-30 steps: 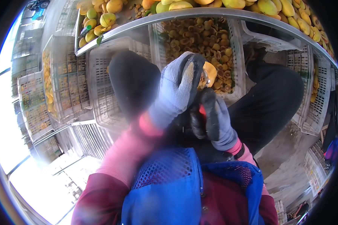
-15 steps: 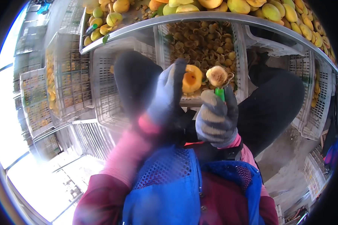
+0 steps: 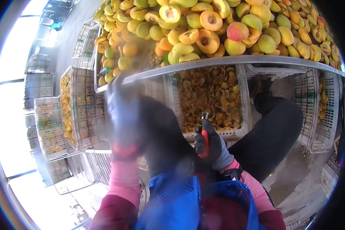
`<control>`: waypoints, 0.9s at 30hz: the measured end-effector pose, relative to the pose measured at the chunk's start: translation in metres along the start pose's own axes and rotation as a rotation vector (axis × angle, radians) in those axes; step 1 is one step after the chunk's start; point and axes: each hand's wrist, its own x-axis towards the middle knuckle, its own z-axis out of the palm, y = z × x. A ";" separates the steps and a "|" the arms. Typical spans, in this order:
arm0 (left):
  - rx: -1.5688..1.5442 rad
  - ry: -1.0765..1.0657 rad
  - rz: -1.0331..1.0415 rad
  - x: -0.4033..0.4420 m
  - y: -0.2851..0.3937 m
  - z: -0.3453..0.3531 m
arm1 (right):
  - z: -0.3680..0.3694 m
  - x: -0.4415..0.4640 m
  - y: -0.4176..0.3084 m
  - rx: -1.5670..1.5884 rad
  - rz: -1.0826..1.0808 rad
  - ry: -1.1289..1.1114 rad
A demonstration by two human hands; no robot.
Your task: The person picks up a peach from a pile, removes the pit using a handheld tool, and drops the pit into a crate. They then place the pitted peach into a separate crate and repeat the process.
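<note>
Where the body is nearest: a blue vest (image 3: 176, 199) with mesh panels lies over dark red sleeves (image 3: 115, 211), pink cuffs covering the forearms.
Right hand (image 3: 215, 147): in a grey glove with dark fingers, closed around the red handle of a tool; a dark band circles the wrist.
Tool (image 3: 204, 142): in the right hand, slightly tilted, its forked metal tip pointing away from the body and showing against the near part of the middle crate.
Left hand (image 3: 124, 109): gloved and strongly blurred, by the tray's near left edge; how far open it is, whether it holds anything and whether it touches the rim cannot be told.
Legs (image 3: 270, 132): in dark trousers, the knees spread, one to each side of the middle crate.
Middle crate (image 3: 246, 103): pale plastic, holding many brownish-yellow cut pieces (image 3: 209, 94), some cup-shaped.
Tray (image 3: 218, 61): metal-rimmed, beyond the middle crate, reaching across the upper part of the view.
Fruit (image 3: 235, 46): heaped in the tray, yellow, green and orange, some flushed red; several cut faces show brown centres.
Green-ended object (image 3: 104, 71): in the tray's left corner, beside fruit, too small to identify.
Side crates: a left crate (image 3: 89, 111) and a right crate (image 3: 327, 115), with yellow-orange fruit visible at both.
Far left: a blue vehicle-like shape (image 3: 56, 25), indistinct, beyond stacked crates.
</note>
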 end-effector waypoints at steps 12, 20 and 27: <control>0.229 -0.037 0.461 0.139 0.078 0.105 | 0.020 -0.003 -0.025 -0.266 -0.247 0.373; -0.243 -0.349 0.236 0.118 -0.109 0.116 | 0.015 -0.012 -0.023 -0.273 -0.321 0.320; 0.057 -0.359 0.059 0.110 -0.054 0.074 | 0.006 -0.004 -0.013 -0.322 -0.340 0.284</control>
